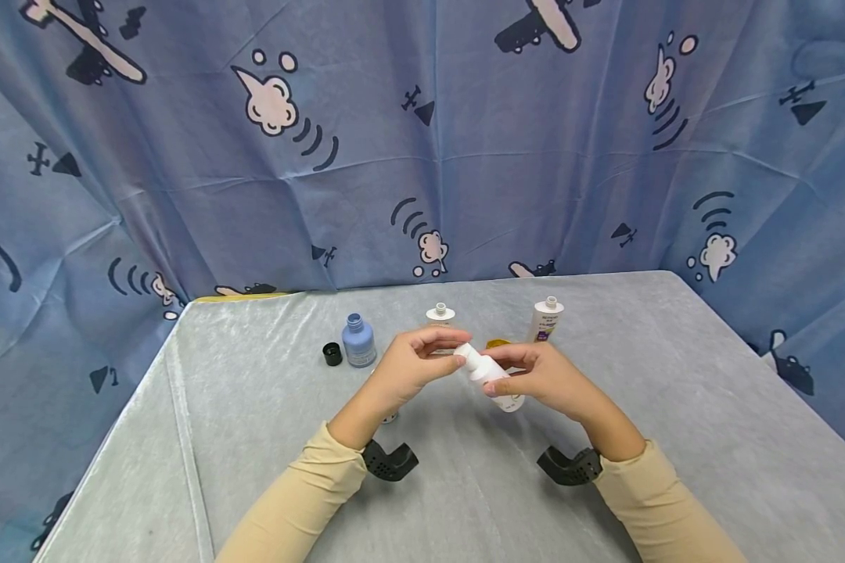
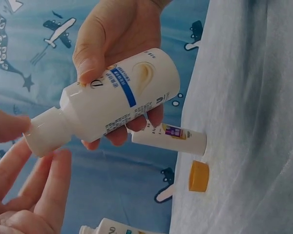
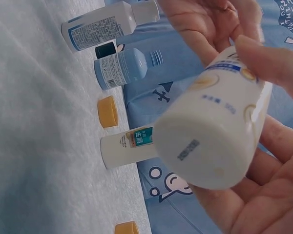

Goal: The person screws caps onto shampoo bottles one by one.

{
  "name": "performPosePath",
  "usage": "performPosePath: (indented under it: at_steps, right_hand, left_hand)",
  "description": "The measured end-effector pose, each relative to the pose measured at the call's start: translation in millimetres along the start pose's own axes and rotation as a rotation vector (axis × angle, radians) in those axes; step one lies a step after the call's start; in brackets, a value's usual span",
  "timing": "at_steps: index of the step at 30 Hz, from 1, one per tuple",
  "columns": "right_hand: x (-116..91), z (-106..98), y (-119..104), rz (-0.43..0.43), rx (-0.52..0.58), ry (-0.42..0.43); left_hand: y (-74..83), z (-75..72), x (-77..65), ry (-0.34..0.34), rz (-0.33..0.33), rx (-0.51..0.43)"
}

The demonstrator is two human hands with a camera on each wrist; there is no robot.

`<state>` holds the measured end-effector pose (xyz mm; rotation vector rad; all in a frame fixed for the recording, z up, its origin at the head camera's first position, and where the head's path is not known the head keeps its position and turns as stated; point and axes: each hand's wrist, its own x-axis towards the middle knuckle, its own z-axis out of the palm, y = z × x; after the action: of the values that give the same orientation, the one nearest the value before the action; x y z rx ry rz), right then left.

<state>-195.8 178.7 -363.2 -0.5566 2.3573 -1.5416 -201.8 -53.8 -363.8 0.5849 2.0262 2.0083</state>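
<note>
Tilted in the air over the table is a white bottle [image 2: 122, 95] with a blue band on its label. Its white cap [image 2: 49, 132] is on its neck, pinched between the thumb and fingertips of my left hand [image 1: 410, 366]. My right hand [image 1: 549, 377] grips the bottle's body, thumb on one side and fingers round the other. In the right wrist view the bottle's round base [image 3: 207, 156] faces the camera. Behind the hands stand two uncapped white bottles, one with a green label [image 3: 141, 137], the other with a purple label [image 2: 174, 131].
To the left stand an uncapped blue bottle [image 1: 358, 342] and a black cap [image 1: 332, 354]. Another capped white bottle [image 3: 100, 27] stands near my left forearm, mostly hidden in the head view. Two yellow caps, one nearer [image 3: 107, 112] and one farther [image 3: 127, 228], lie on the grey-covered table [image 1: 676, 375].
</note>
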Motion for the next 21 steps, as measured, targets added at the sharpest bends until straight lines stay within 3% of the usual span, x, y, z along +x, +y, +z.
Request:
performPosePath:
  at_steps: [10,21]
  right_hand:
    - [-0.1,0.9,-1.0,0.014,-0.015,0.011]
    - [0.7,1.5,0.2,0.008,-0.011,0.004]
  left_hand:
    - [0.3,1.7,1.7,0.104,-0.017,0.009]
    - [1.3,0.5,0.1,0.068,-0.040,0.062]
